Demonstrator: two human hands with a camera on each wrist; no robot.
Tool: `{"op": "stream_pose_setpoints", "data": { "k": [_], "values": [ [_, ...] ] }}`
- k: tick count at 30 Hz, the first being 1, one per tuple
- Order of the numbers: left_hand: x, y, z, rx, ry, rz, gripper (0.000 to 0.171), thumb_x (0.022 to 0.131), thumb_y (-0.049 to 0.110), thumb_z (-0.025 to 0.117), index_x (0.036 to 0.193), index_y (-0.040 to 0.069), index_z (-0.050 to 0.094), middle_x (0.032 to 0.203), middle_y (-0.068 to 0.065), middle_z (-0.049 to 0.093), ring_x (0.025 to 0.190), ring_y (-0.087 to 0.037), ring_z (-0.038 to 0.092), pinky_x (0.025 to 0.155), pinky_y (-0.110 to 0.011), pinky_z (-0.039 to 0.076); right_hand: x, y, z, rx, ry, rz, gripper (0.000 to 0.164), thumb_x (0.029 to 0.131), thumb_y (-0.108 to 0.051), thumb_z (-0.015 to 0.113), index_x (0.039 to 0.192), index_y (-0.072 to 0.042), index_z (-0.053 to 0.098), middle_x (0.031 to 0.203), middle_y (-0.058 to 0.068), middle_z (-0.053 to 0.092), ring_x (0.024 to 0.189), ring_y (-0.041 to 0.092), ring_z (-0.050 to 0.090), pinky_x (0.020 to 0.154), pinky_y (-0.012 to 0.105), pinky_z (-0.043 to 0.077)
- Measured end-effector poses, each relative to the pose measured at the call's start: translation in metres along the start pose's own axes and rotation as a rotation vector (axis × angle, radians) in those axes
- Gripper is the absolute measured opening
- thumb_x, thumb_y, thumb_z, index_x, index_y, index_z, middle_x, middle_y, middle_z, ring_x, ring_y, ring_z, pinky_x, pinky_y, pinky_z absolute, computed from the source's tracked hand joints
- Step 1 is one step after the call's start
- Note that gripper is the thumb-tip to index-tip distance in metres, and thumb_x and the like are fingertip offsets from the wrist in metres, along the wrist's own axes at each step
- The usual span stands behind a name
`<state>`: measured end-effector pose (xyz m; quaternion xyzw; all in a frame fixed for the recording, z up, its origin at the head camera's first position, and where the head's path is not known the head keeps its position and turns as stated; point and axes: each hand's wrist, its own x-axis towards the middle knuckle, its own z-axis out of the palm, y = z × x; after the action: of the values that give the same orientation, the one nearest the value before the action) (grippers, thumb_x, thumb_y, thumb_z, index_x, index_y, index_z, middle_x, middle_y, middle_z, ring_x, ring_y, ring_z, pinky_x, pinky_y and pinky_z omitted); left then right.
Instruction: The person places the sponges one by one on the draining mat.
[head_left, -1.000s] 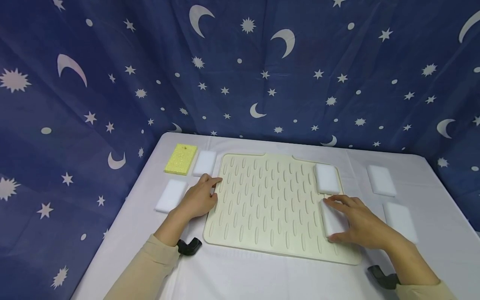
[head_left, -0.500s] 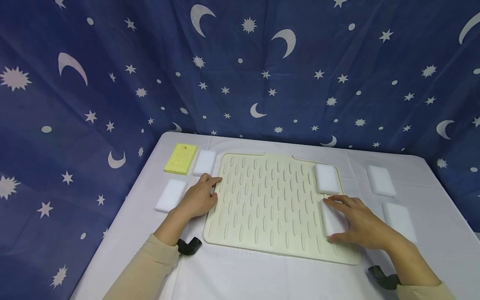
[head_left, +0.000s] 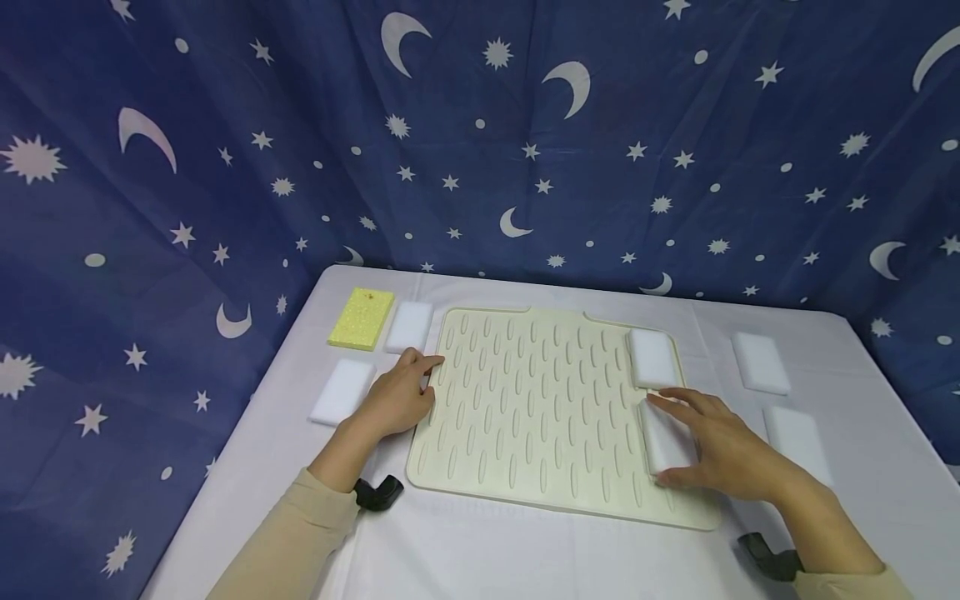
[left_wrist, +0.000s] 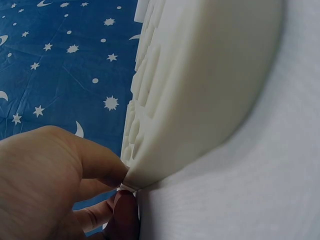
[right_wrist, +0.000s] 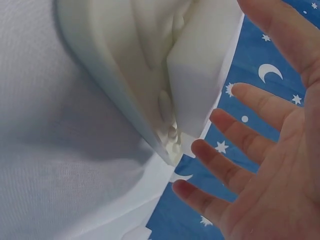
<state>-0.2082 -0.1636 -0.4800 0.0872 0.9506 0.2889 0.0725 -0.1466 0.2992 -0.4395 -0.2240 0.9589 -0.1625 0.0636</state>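
Fingers of the right hand (head_left: 716,450) are fairly straight and fanned apart, released rather than clenched, as the right wrist view plainly shows. They arch over the lower white block (head_left: 670,437), the index fingertip at its upper left corner and the thumb at its lower end. That block lies flat on the right part of the cream mat (head_left: 525,404), which spreads over the middle and lower centre of the head frame, its face covered in slanting oval ridges. At the mat's left edge, the left hand (head_left: 397,400) has its fingers bent and their tips against the rim; whether they pinch it I cannot tell.

Just above the right hand, the upper white block (head_left: 652,358) rests on the mat's upper right corner, near the lower block. Right of the mat, on the white cloth (head_left: 510,550), lie two more: a far-right upper block (head_left: 760,362) and a far-right lower block (head_left: 798,442). Left of the mat are a small white block (head_left: 408,327) beyond the left hand, a nearer white block (head_left: 342,392) beside the left wrist, and a yellow speckled block (head_left: 362,319). Across the top and left of the frame hangs a blue curtain (head_left: 480,125) printed with moons and stars.
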Motion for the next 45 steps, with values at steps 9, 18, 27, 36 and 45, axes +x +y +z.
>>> {"op": "stream_pose_setpoints", "data": {
  "k": [9, 18, 27, 36, 45],
  "values": [
    [0.000, 0.000, 0.001, 0.010, 0.002, -0.004, 0.053, 0.098, 0.012, 0.057, 0.150, 0.013, 0.055, 0.118, -0.007, 0.051, 0.065, -0.020, 0.047, 0.061, -0.031, 0.039, -0.002, 0.005, -0.007, 0.027, 0.005, 0.010, 0.102, 0.072, -0.061, 0.087, 0.155, -0.019, 0.047, 0.157, 0.011, 0.043, 0.139, 0.042, 0.040, 0.102, 0.068, 0.041],
    [0.000, -0.001, 0.001, 0.000, 0.004, -0.001, 0.053, 0.098, 0.012, 0.057, 0.150, 0.014, 0.055, 0.118, -0.007, 0.051, 0.064, -0.020, 0.047, 0.061, -0.031, 0.039, -0.006, 0.013, -0.021, 0.036, 0.024, 0.018, 0.090, 0.079, -0.052, 0.086, 0.152, -0.014, 0.050, 0.154, 0.014, 0.045, 0.136, 0.044, 0.041, 0.100, 0.068, 0.041],
    [0.000, 0.000, 0.000, 0.000, 0.003, 0.004, 0.053, 0.098, 0.012, 0.057, 0.150, 0.013, 0.055, 0.116, -0.006, 0.051, 0.065, -0.020, 0.047, 0.061, -0.031, 0.040, -0.009, 0.026, -0.032, 0.054, 0.074, 0.008, 0.084, 0.081, -0.037, 0.088, 0.151, -0.010, 0.050, 0.152, 0.018, 0.045, 0.134, 0.046, 0.040, 0.096, 0.069, 0.040],
    [-0.001, -0.001, 0.000, 0.000, 0.010, 0.007, 0.053, 0.097, 0.011, 0.057, 0.149, 0.012, 0.056, 0.114, -0.006, 0.052, 0.066, -0.020, 0.048, 0.062, -0.031, 0.040, -0.013, 0.041, -0.038, 0.040, 0.052, 0.059, 0.089, 0.082, -0.041, 0.087, 0.155, -0.012, 0.045, 0.154, 0.023, 0.041, 0.135, 0.050, 0.037, 0.095, 0.073, 0.037],
    [-0.001, -0.001, 0.000, 0.002, 0.015, 0.012, 0.053, 0.096, 0.010, 0.057, 0.149, 0.011, 0.056, 0.113, -0.007, 0.051, 0.065, -0.020, 0.047, 0.061, -0.031, 0.040, -0.019, 0.054, -0.041, 0.050, 0.066, 0.067, 0.088, 0.083, -0.037, 0.086, 0.156, -0.011, 0.044, 0.153, 0.024, 0.040, 0.133, 0.051, 0.036, 0.094, 0.071, 0.035]
  ]
}}
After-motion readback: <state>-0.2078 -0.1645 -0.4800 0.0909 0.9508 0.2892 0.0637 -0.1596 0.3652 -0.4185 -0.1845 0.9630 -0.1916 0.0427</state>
